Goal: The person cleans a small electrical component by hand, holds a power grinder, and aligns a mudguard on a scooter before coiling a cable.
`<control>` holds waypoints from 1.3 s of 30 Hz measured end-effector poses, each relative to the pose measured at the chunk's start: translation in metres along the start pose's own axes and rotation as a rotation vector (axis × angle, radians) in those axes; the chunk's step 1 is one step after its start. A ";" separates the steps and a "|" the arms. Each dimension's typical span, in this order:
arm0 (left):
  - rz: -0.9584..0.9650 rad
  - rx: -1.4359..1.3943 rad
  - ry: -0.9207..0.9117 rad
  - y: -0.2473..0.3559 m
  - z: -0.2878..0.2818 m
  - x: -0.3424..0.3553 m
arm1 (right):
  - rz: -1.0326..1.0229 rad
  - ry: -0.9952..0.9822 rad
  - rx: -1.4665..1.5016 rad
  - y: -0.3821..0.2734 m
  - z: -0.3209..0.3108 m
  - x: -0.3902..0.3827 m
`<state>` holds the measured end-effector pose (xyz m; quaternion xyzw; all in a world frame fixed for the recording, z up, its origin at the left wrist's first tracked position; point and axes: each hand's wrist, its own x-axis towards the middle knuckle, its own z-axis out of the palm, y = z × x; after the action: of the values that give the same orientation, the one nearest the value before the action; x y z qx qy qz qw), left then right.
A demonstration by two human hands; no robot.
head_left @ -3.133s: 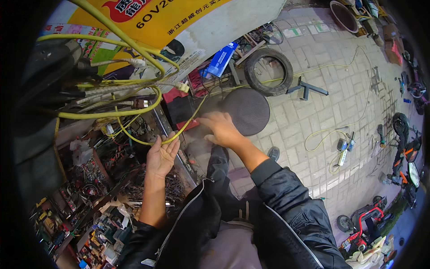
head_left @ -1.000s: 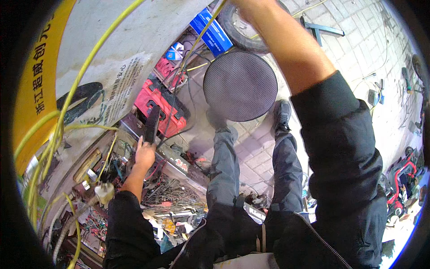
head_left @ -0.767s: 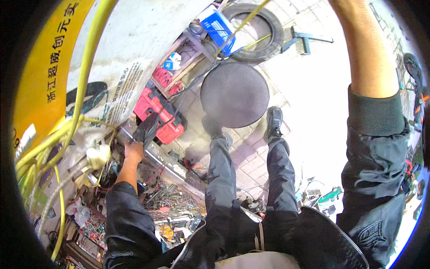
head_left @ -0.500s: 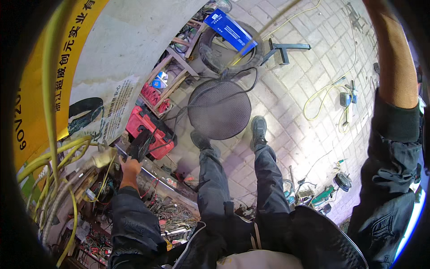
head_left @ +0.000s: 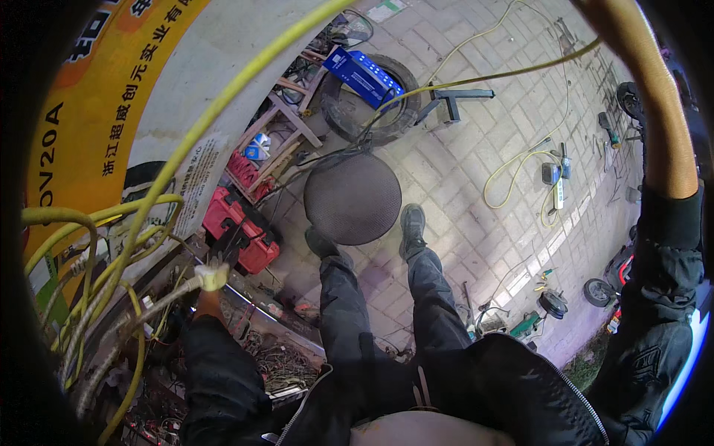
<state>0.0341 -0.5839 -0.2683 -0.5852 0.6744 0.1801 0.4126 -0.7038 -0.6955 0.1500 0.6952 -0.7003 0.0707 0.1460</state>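
Our right hand is cut off past the upper right rim, only the bare forearm showing, so we cannot tell its grip. Our left hand [head_left: 210, 301] is mostly hidden behind a pale braided hose end [head_left: 210, 277], its grip unclear too. The long yellow rubber hose [head_left: 223, 111] arcs overhead from lower left towards the top, glossy and thin

Yellow hose [head_left: 223, 97], red toolbox [head_left: 239, 229], blue box [head_left: 363, 74], grey paving [head_left: 476, 201].
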 end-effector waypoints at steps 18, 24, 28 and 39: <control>-0.056 -0.264 0.303 0.000 0.056 0.014 | 0.004 -0.620 0.896 -0.097 0.158 -0.183; 0.262 -0.008 0.438 0.118 0.069 -0.026 | 0.046 -0.672 0.900 -0.107 0.167 -0.202; 0.375 -0.019 0.320 0.148 0.116 -0.018 | -0.021 -0.695 0.892 -0.112 0.171 -0.207; 0.033 -0.515 0.183 0.233 0.093 0.085 | 0.080 -0.816 0.893 -0.114 0.198 -0.239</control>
<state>-0.1501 -0.5121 -0.4446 -0.6737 0.6503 0.2987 0.1846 -0.6142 -0.5298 -0.1219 0.6333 -0.6281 0.0907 -0.4429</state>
